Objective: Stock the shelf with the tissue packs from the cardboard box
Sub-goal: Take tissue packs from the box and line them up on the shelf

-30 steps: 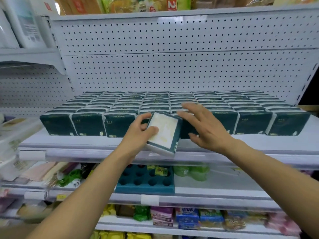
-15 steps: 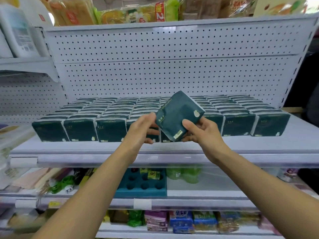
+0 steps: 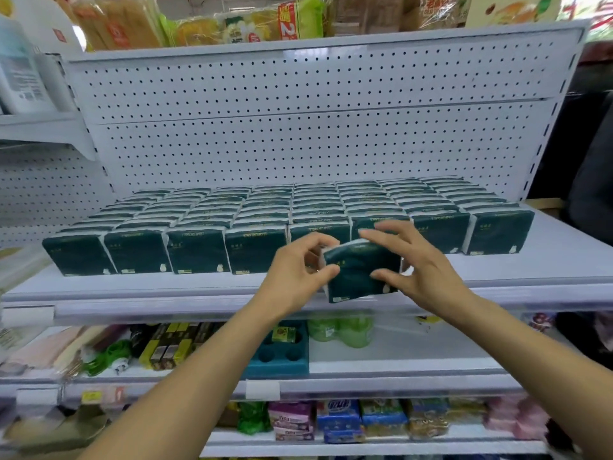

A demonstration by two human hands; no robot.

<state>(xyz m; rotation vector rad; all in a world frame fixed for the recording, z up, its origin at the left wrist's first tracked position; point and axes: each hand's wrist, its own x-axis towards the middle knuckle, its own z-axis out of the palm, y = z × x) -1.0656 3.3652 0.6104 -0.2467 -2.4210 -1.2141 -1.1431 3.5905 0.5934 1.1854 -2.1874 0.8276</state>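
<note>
At the near edge of the white shelf [image 3: 547,260], a dark green tissue pack [image 3: 360,273] is held between both hands, tilted, its lower corner hanging just past the shelf lip. The pack's left end is pinched by the left hand [image 3: 297,273], thumb below and curled fingers above. Its right side is clasped by the right hand [image 3: 421,263], fingers spread over the top and front. Just behind, rows of matching tissue packs [image 3: 199,250] are stood upright from the front row back to the pegboard panel [image 3: 298,127]. On the lower shelf, a teal tray with round holes [image 3: 278,363] and green bottles [image 3: 341,330] are seen.
</note>
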